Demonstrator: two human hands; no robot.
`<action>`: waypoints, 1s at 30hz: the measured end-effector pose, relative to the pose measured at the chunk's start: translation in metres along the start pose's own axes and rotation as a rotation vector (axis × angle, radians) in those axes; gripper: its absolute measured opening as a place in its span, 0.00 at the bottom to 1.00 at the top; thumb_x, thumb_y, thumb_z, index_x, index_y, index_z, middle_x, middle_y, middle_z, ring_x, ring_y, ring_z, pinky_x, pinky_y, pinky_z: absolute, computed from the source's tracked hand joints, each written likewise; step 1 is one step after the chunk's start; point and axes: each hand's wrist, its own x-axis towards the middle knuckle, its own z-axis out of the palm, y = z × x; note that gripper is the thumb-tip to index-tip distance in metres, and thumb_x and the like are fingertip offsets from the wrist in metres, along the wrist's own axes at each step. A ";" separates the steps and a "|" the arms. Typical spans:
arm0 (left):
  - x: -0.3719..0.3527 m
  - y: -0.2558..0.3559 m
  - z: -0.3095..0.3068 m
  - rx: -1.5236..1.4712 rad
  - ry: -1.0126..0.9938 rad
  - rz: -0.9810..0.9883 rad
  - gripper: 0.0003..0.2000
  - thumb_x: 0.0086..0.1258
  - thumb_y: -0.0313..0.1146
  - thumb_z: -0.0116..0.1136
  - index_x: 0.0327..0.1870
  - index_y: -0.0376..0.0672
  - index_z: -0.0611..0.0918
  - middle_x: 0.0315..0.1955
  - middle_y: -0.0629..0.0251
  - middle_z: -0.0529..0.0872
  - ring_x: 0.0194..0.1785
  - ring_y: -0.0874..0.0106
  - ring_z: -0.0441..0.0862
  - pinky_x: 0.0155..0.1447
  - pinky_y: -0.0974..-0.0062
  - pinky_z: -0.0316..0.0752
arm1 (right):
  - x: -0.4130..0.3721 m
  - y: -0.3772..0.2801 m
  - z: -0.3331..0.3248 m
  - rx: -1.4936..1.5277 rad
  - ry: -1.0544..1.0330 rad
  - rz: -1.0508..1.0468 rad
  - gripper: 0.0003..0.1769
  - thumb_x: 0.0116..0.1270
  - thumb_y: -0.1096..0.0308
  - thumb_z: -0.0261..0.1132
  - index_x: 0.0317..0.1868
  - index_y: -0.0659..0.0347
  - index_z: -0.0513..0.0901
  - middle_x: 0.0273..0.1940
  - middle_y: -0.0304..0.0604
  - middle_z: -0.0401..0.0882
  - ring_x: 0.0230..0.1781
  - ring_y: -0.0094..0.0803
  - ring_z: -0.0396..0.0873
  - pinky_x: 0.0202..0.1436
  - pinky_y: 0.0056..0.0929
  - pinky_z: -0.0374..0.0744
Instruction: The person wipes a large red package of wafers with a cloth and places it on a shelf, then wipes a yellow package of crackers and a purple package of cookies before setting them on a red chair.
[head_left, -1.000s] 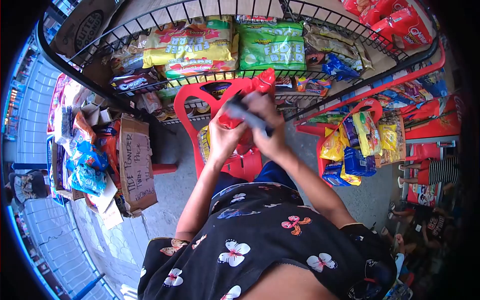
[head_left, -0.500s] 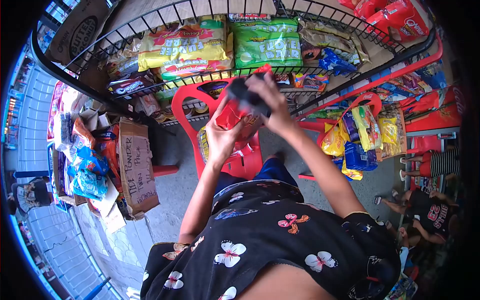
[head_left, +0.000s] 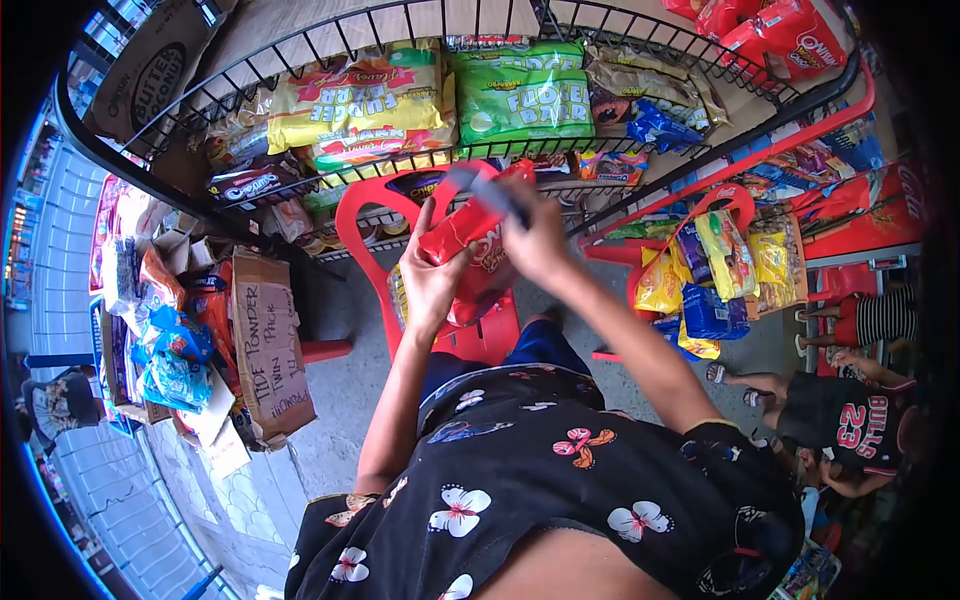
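Observation:
My left hand (head_left: 435,285) grips a red snack pack (head_left: 463,230) by its near end, thumb and fingers closed round it. Large lettering shows on the pack's side, partly covered. At the pack's far end my right hand (head_left: 540,240) is closed on a dark grey object (head_left: 490,194), loop-like and blurred, whose kind I cannot make out. It overlaps the top of the pack. Below both hands stands a red plastic chair (head_left: 352,225), with a yellowish packet (head_left: 397,296) on its seat.
Ahead, a black wire rack (head_left: 350,172) carries yellow snack packs (head_left: 350,100) and green ones (head_left: 525,105). A cardboard box (head_left: 268,350) of goods stands left. Blue packs (head_left: 715,310) and yellow packs are at right. A person in a black jersey (head_left: 850,425) is farther right.
The dark grey object has shifted slightly left and away over the pack, and my right hand has lowered. More of the red pack's lettering shows. My left hand keeps hold of the pack.

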 end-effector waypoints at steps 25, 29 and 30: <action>-0.004 0.019 -0.003 0.073 -0.015 0.167 0.34 0.59 0.28 0.62 0.68 0.36 0.66 0.50 0.58 0.83 0.50 0.76 0.81 0.59 0.74 0.73 | -0.023 -0.006 0.009 -0.205 -0.073 -0.583 0.21 0.55 0.71 0.65 0.51 0.61 0.76 0.48 0.52 0.79 0.54 0.47 0.78 0.67 0.51 0.67; -0.010 0.035 -0.002 0.140 -0.014 0.076 0.40 0.55 0.17 0.64 0.72 0.37 0.59 0.52 0.57 0.83 0.52 0.75 0.80 0.59 0.76 0.74 | 0.009 0.077 -0.033 -0.472 -0.065 -0.467 0.25 0.49 0.81 0.65 0.50 0.61 0.78 0.48 0.50 0.81 0.54 0.44 0.78 0.69 0.51 0.65; -0.012 0.034 -0.003 0.129 -0.029 0.091 0.40 0.55 0.18 0.64 0.72 0.37 0.59 0.52 0.57 0.83 0.52 0.75 0.80 0.59 0.75 0.74 | 0.014 0.083 -0.045 -0.572 -0.139 -0.230 0.25 0.49 0.82 0.64 0.51 0.61 0.78 0.47 0.50 0.82 0.53 0.44 0.78 0.67 0.47 0.67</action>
